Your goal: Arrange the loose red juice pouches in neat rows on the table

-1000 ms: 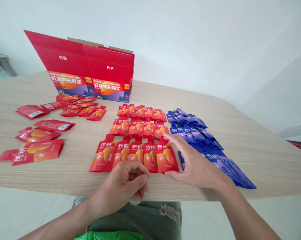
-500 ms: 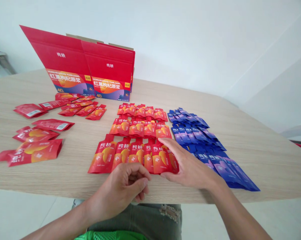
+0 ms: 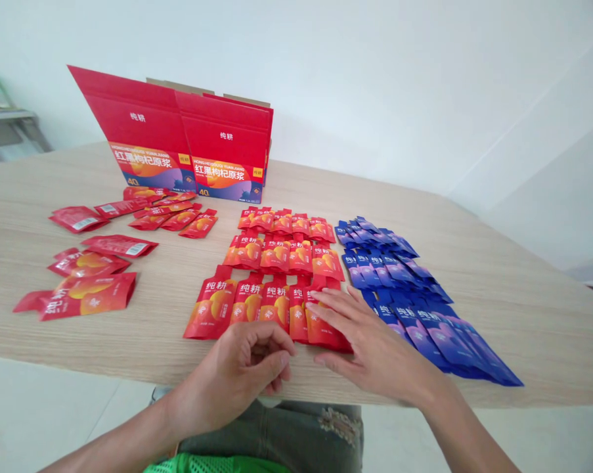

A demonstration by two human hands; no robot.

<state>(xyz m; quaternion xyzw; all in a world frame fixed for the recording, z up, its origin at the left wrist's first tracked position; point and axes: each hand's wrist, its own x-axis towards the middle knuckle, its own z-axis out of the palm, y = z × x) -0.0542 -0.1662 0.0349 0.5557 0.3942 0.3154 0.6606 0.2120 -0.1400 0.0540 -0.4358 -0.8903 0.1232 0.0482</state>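
Note:
Red and orange pouches lie in three overlapping rows on the wooden table. My right hand rests flat with its fingers stretched out on the rightmost pouches of the nearest row. My left hand sits at the table's front edge just below that row, its fingers curled in against the thumb with nothing visible in them. Blue and purple pouches lie in rows right of my right hand.
Red cartons stand open at the back of the table. Loose red pouches lie scattered on the left side. A grey shelf stands at the far left by the white wall. My knees show under the table edge.
My right hand slid left along the nearest red row, pushing the end pouches over their neighbours, and now lies flatter. My left hand has hardly moved. The view shifted slightly.

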